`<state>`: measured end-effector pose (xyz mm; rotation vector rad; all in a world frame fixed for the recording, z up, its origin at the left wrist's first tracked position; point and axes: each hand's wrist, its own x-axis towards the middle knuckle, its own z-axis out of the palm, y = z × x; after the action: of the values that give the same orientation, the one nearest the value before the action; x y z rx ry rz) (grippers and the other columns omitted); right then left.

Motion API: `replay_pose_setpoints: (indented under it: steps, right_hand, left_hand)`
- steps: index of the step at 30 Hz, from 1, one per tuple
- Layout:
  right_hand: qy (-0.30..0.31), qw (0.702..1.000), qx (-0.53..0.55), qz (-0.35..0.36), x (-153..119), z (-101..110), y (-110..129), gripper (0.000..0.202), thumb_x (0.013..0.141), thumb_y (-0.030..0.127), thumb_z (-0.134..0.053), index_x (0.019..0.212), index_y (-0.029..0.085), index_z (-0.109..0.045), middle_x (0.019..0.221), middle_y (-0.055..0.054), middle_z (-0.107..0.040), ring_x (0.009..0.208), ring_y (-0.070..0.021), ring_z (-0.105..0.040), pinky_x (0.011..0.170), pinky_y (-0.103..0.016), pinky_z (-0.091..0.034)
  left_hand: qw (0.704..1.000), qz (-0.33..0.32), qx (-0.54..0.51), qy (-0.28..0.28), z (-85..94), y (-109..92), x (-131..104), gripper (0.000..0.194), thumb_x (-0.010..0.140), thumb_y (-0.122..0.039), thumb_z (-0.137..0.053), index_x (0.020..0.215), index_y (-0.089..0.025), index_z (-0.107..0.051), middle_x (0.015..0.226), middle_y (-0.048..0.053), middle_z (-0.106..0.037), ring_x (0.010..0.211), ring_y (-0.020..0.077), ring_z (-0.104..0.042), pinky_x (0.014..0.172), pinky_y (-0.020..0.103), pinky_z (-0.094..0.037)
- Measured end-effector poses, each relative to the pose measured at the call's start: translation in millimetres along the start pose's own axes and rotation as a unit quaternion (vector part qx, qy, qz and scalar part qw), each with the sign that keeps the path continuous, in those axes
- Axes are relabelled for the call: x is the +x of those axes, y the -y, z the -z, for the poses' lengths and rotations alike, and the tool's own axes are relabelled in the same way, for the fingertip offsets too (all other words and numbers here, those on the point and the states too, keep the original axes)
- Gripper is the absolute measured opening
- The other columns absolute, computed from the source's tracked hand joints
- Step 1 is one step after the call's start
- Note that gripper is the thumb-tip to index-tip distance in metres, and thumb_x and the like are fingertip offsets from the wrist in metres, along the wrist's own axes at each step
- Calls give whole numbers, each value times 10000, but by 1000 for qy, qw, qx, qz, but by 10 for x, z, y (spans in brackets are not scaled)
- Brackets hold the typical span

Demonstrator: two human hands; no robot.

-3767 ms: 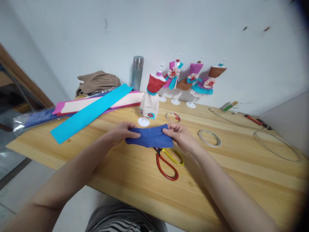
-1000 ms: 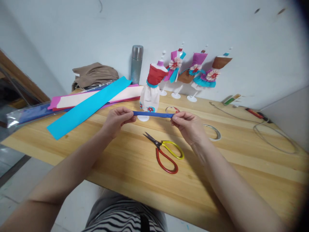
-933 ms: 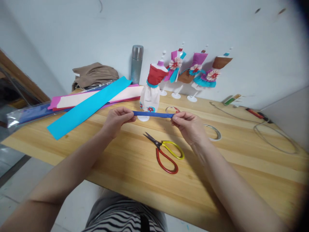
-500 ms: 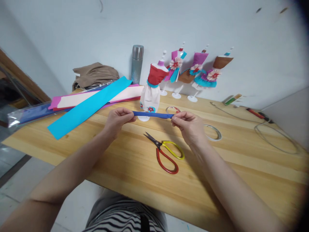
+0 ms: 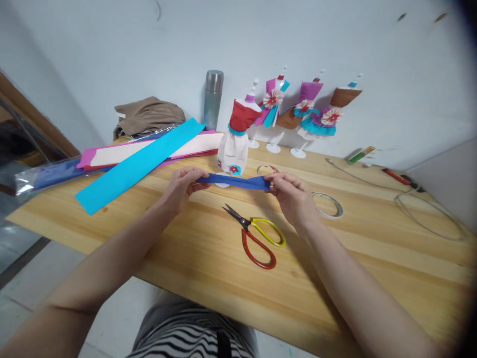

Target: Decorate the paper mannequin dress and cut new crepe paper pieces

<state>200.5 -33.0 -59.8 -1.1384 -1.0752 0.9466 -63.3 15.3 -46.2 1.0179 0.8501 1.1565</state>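
A blue strip (image 5: 238, 182) is stretched level between my two hands above the wooden table (image 5: 194, 253). My left hand (image 5: 185, 186) pinches its left end, and my right hand (image 5: 288, 193) pinches the right end. Part of the strip looks folded or twisted near my right fingers. Just behind it stands a small dress form (image 5: 238, 127) with a red top and a pale skirt; the strip hides part of its white base. Scissors (image 5: 244, 223) with one yellow and one red handle lie on the table below the strip, blades slightly apart.
Three more dressed forms (image 5: 273, 99) stand by the wall, near a metal flask (image 5: 213, 99). At left lie a turquoise strip (image 5: 139, 166), other coloured strips and brown cloth (image 5: 149, 115). Tape rings (image 5: 328, 205), a cable and a red-black tool (image 5: 400, 178) are at right.
The blue strip looks wider and flatter, with a crossing fold near the right end. My right fingers have shifted slightly. The whole view has moved a little.
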Motion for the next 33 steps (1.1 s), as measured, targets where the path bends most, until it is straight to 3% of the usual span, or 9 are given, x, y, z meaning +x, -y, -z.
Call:
replay_pose_setpoints:
  steps: [4,7,11,14,16,19,24,29,33]
  right_hand:
    - [-5,1000,2,10,12,13,-27,234,648,419,-830,633,242,-678,668,4,-633,619,-145,-538,647,-321,-466]
    - [6,999,39,-8,8,-8,21,287,578,337,-883,608,230,-618,622,34,-588,579,-116,-512,593,-282,-438]
    - [32,994,96,-47,-80,-92,184,306,546,243,-886,673,227,-608,652,48,-577,564,-98,-514,515,-234,-400]
    - [76,989,105,-71,-191,-198,303,312,540,244,-886,710,230,-625,684,47,-592,567,-104,-541,505,-236,-423]
    - [105,985,102,-94,-256,-268,351,314,564,258,-895,747,237,-640,681,46,-607,558,-105,-550,511,-241,-443]
    - [113,981,105,-119,-305,-339,364,349,584,295,-918,824,251,-668,709,39,-641,575,-110,-574,544,-252,-480]
    - [106,974,138,-144,-327,-383,250,578,630,445,-900,1133,306,-650,813,29,-678,635,-130,-610,571,-269,-505]
    - [108,982,67,-138,-387,-452,111,974,653,353,-883,1484,357,-375,667,84,-613,559,-126,-556,571,-276,-465]
    - [64,997,11,-45,-413,-486,114,857,691,320,-838,1448,349,-437,631,92,-561,560,-125,-524,585,-283,-455]
  left_hand:
    - [999,42,34,2,28,8,-3,450,608,-552,-807,543,-158,-600,595,16,-618,609,142,-620,672,306,-561]
    - [985,87,152,7,54,14,-9,521,719,-655,-689,551,-189,-530,457,4,-544,452,138,-526,521,289,-458]
    - [962,-24,271,30,24,25,-40,437,819,-588,-644,685,-172,-635,443,-25,-519,469,118,-494,561,264,-414]
    - [978,-19,167,127,-50,51,-96,454,744,-580,-748,929,-166,-730,818,53,-747,810,186,-684,764,294,-506]
    - [972,23,89,217,-101,77,-151,546,680,-541,-829,1077,-176,-739,1061,95,-765,1018,244,-696,872,332,-518]
    - [948,92,45,302,-145,119,-236,473,649,-448,-882,1015,-165,-781,1028,97,-779,963,255,-718,870,345,-532]
    - [974,115,4,196,-141,156,-270,350,646,-434,-884,829,-149,-800,824,73,-783,741,195,-712,773,311,-541]
    - [987,94,-12,127,-134,112,-247,390,599,-428,-910,828,-136,-789,803,73,-772,723,190,-697,748,307,-538]
    - [991,92,-12,96,-134,107,-250,392,583,-421,-918,792,-126,-767,772,63,-756,681,163,-675,693,280,-526]
